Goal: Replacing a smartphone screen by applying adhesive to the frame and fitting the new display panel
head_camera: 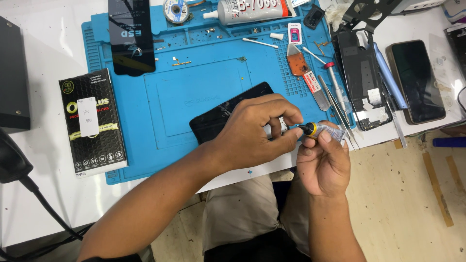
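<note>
The right hand (323, 162) grips a small grey glue tube with a yellow collar and black cap (321, 130), held just off the white surface's (43, 73) front edge. The left hand (255, 133) pinches that cap between thumb and fingertips, above the black phone panel (221, 116) on the blue silicone mat (194, 77). Judging by this, the tube is best held gently, nozzle away from the panel, twisting only the cap.

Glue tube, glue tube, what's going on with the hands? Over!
Right hand grips small glue tube. Left hand pinches its black nozzle cap. Dark phone lies under left hand on blue mat. Nothing between them.
</note>
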